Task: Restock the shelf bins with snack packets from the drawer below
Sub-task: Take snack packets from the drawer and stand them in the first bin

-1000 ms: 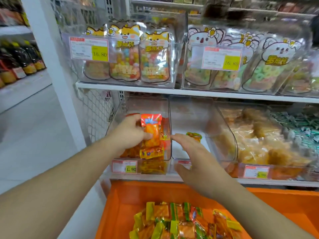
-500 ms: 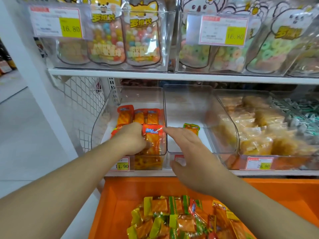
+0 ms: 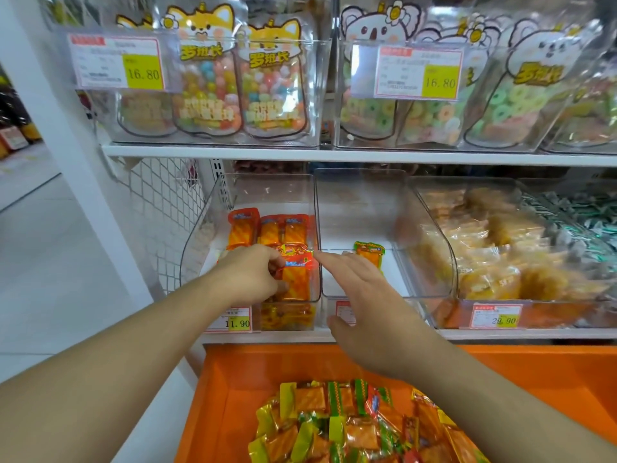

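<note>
Nearest, an orange drawer (image 3: 230, 379) stands pulled out under the shelf, with a heap of packets (image 3: 350, 426) in green, yellow and orange wrappers piled in its middle. Both bare arms reach over it toward the lower shelf.

The left hand (image 3: 248, 274) is inside the left bin (image 3: 200, 248), fingers curled round a red-topped orange packet (image 3: 295, 275) that stands upright against the bin's front right corner. More packets of that kind (image 3: 267, 228) stand in a row behind it, toward the back of the bin. A price tag (image 3: 235, 320) reading 11.90 sits on the bin's front, partly hidden by the wrist.

The right hand (image 3: 364, 295) is spread wide and holds nothing. Its fingers stretch over the front lip of the middle bin (image 3: 360, 208), the forefinger pointing toward the wall between the two bins. One green-topped packet (image 3: 369, 253) lies in the middle bin just beyond the fingers; whether they touch it I can't tell.

To the right, a third bin (image 3: 434, 235) is full of pale yellow snacks (image 3: 494, 255), tagged 29.90.

On the upper shelf, clear bins hold candy bags (image 3: 240, 81) printed with cartoon animals, each bin tagged 16.80.
</note>
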Available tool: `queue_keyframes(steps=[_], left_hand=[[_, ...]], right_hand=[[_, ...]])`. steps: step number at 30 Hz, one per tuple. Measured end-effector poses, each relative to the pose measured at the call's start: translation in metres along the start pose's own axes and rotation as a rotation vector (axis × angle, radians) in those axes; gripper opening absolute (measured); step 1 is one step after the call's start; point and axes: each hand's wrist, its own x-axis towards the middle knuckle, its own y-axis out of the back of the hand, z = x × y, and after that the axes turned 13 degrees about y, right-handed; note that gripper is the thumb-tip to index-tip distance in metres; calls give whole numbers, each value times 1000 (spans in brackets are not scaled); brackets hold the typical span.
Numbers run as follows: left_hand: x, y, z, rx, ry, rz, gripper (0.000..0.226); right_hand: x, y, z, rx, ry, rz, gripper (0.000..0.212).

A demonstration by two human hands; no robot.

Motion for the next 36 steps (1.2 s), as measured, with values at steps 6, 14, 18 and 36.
queue_keyframes(steps=[6, 14, 18, 36], left_hand=[[3, 7, -13, 7, 46, 115, 61], [-1, 9, -14, -26, 34, -6, 70], [-1, 8, -13, -15, 69, 12, 62], [15, 5, -33, 5, 49, 27, 59]], right_hand=[[0, 1, -2, 6, -5, -8, 92], [0, 2, -4, 23, -35, -16, 93], [-1, 2, -5, 27, -48, -18, 96], [0, 1, -4, 36, -51, 0, 97]])
